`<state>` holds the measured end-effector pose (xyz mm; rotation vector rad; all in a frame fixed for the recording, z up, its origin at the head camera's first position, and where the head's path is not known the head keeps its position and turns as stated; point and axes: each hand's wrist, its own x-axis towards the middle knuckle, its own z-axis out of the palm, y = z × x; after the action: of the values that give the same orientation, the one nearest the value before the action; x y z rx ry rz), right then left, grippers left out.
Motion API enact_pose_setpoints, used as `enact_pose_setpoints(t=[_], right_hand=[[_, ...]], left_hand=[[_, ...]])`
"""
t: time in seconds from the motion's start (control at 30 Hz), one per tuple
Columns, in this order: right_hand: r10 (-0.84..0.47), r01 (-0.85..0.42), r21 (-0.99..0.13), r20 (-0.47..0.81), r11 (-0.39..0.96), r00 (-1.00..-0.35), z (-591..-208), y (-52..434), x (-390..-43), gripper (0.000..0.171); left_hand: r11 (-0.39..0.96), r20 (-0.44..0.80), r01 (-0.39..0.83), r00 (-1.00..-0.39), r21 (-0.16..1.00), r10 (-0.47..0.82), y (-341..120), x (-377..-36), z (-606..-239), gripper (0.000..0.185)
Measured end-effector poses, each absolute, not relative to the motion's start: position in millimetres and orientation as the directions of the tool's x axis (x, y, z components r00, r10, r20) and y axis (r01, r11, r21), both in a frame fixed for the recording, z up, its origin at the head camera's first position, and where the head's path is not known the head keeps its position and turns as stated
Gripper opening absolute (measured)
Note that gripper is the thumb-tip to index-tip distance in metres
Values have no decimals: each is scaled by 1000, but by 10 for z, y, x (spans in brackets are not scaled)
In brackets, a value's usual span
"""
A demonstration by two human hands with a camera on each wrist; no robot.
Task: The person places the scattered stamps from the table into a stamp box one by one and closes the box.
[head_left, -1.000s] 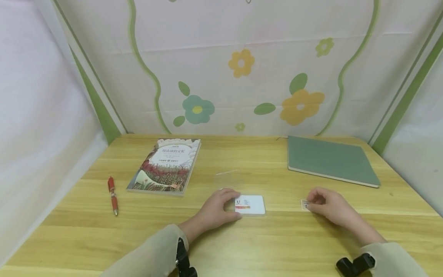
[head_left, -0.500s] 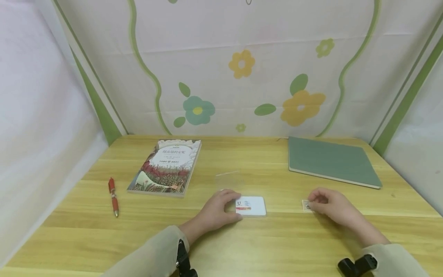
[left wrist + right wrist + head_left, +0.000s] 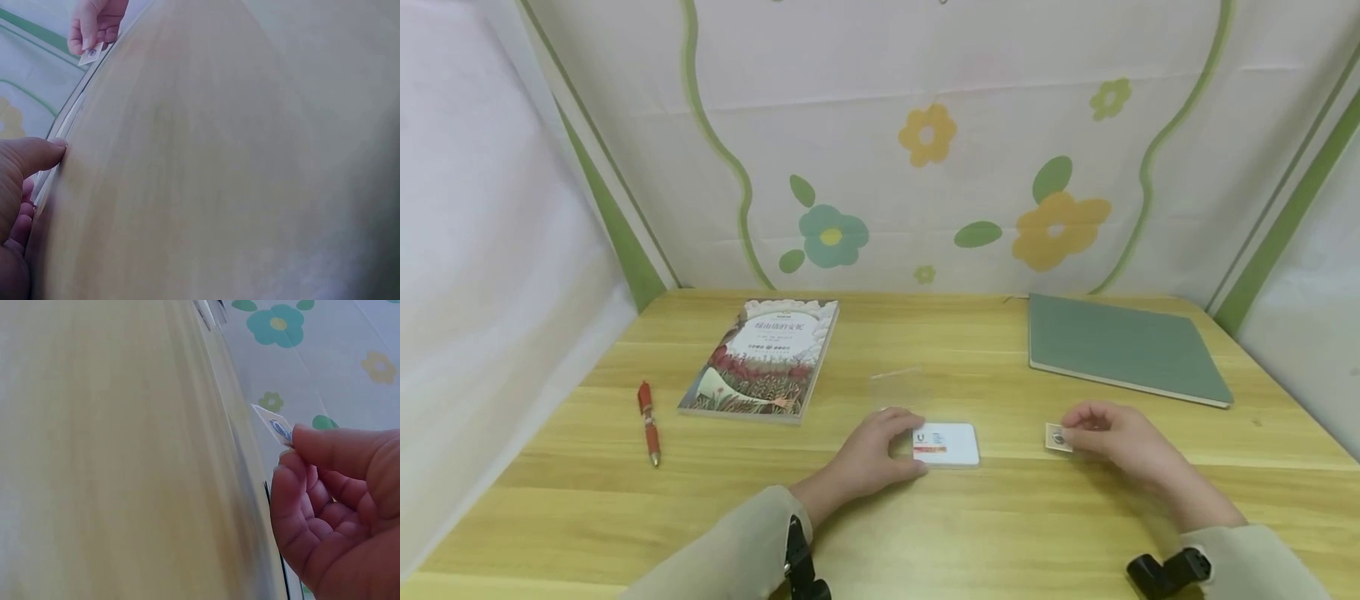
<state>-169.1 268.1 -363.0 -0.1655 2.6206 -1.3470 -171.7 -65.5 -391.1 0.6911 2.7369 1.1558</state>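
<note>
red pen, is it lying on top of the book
No, the red pen lies on the bare table to the left of the book, with a gap of wood between them.

**A wooden desk boxed in by flowered cloth**

A pale wooden table [image 3: 715,492] is lying under soft, even light. A white cloth backdrop [image 3: 925,142] with green wavy lines and yellow and teal flowers is hanging behind it. Plain white panels [image 3: 482,250] are closing in both sides, with green strips running down the corners.
</note>
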Motion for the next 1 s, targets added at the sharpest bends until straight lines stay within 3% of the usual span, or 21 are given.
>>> enact_pose_setpoints(t=[0.23, 1.0], right_hand=[[-233, 32, -902, -145, 431, -962, -3659, 2589, -1737, 34], [-318, 18, -922, -151, 388, -936, -3626, 2125, -1875, 34]], left_hand=[[617, 92, 375, -893, 692, 440, -658, -1715, -3909, 58], [622, 100, 375, -897, 687, 431, -651, -1710, -3910, 58]])
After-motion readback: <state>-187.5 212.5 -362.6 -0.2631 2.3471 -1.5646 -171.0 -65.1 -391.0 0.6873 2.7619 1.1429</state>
